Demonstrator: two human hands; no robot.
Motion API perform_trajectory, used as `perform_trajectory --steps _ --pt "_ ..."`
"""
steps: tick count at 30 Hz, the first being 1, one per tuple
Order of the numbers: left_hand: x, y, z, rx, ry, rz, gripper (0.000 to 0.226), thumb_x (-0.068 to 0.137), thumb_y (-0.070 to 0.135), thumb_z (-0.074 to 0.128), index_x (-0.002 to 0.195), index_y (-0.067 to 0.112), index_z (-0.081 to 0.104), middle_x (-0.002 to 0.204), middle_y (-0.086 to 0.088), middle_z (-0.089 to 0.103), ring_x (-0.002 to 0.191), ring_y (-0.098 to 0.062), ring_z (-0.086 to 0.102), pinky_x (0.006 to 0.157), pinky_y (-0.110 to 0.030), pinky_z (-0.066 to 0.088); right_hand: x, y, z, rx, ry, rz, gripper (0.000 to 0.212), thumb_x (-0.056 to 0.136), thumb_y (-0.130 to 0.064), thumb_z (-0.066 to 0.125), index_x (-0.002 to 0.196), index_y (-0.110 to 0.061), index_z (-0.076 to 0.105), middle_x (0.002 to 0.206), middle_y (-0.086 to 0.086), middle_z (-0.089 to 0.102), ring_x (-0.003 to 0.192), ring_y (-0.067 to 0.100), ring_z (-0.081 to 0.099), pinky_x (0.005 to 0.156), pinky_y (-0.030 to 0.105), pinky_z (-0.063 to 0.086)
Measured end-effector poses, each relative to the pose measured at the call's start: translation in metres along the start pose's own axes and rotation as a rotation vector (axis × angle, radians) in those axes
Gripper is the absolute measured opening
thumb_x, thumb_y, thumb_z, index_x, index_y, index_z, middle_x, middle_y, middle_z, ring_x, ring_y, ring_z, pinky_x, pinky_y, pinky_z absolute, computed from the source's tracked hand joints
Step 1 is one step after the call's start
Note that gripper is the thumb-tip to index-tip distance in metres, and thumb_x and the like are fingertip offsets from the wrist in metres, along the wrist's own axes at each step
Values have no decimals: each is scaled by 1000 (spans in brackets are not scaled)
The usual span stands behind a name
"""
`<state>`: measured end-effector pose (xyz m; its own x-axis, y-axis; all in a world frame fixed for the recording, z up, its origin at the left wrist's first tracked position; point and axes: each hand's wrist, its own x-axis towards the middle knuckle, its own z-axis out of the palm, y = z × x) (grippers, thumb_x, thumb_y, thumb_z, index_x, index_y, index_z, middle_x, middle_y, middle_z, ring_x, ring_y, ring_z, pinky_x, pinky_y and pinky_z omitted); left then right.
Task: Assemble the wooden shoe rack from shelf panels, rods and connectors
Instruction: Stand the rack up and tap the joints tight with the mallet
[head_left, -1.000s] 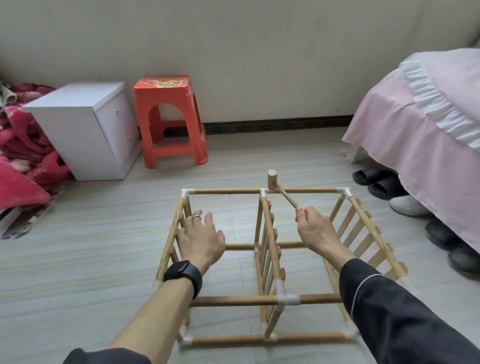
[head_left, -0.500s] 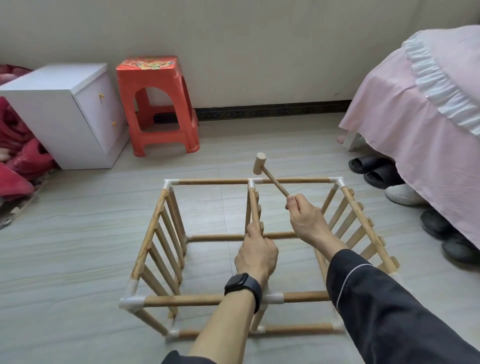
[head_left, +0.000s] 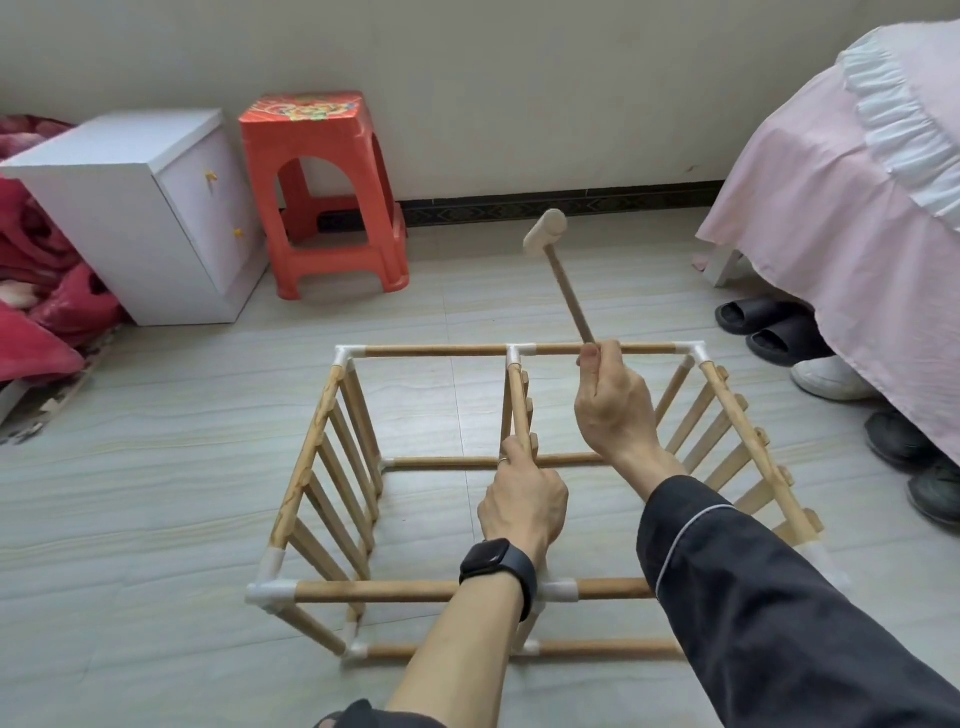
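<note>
The wooden shoe rack (head_left: 322, 441) lies on its side on the tiled floor, its rods joined by white connectors (head_left: 270, 592). Three slatted shelf panels stand upright in it: left, middle and right. My left hand (head_left: 522, 501) grips the top rail of the middle panel (head_left: 517, 400). My right hand (head_left: 613, 410) holds the handle of a small wooden mallet (head_left: 545, 234), whose head is raised above the rack's far rod (head_left: 436, 351).
A white bedside cabinet (head_left: 130, 218) and an orange plastic stool (head_left: 322, 192) stand by the wall at the back left. Red bedding (head_left: 36, 291) lies far left. A pink-covered bed (head_left: 852, 208) with several shoes (head_left: 826, 376) under it is at the right.
My left hand went from the left panel to the middle panel's top rail and took hold of it. My right hand has swung the mallet head up from the far rod.
</note>
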<state>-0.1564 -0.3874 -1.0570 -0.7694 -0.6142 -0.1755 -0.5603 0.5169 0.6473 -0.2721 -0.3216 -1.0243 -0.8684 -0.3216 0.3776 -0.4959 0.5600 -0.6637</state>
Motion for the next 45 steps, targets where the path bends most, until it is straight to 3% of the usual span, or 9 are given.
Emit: perform_trajectory --steps 4,11,16,19,27,31,35,41,45 --pt "-1 0 -1 -2 -1 6 25 97 21 35 121 17 36 114 -9 66 96 -37 63 75 -41 44 -2 8 7 -439 -406 155 35 108 -45 20 98 -19 41 81 4 55 73 32 52 64 40 37" --pt "0 0 -1 3 -2 4 29 95 20 37 124 17 36 115 -9 66 96 -37 63 75 -41 43 -2 -2 4 -140 -108 22 42 109 -46 21 96 -16 47 68 4 59 62 31 57 57 42 44" --pt "-1 0 -2 2 -9 10 30 96 20 37 126 18 36 115 -8 66 96 -36 63 79 -42 48 3 12 4 -505 -449 224 47 107 -44 17 112 -15 53 93 9 59 82 32 50 71 41 38" --pt "1 -1 -2 6 -16 12 29 95 21 38 124 17 37 114 -9 66 96 -36 63 79 -42 47 4 15 2 -429 -395 220 51 107 -45 17 113 -14 57 101 12 63 84 32 49 73 41 38" --pt "3 -8 -13 106 -79 58 20 96 26 36 114 19 31 104 -6 66 83 -32 60 76 -41 46 16 30 -78 -527 -353 208 45 106 -47 19 93 -21 54 95 10 63 87 32 55 75 42 41" --pt "7 -14 -21 113 -107 49 17 99 24 37 113 17 29 98 -5 58 85 -33 57 76 -41 42 9 55 -130 -525 -258 286 43 108 -41 19 93 -17 52 94 13 59 87 35 52 77 43 38" --pt "4 -14 -28 89 -132 31 16 98 16 33 113 16 27 100 -11 63 89 -35 62 83 -46 51 -20 82 -161 -420 -148 421 48 109 -39 22 100 -13 61 106 18 65 100 38 57 86 44 44" --pt "3 -17 -25 87 -87 9 20 97 21 36 117 19 32 97 -10 65 82 -33 63 73 -41 48 -37 99 -163 -328 -82 463 47 110 -36 23 108 -10 62 104 13 64 91 30 50 80 39 37" --pt "7 -20 -22 103 -45 7 15 95 24 37 109 20 36 95 -10 65 82 -36 62 75 -42 49 -34 96 -156 -198 140 343 40 110 -39 25 103 -14 55 91 2 58 83 25 49 75 36 32"
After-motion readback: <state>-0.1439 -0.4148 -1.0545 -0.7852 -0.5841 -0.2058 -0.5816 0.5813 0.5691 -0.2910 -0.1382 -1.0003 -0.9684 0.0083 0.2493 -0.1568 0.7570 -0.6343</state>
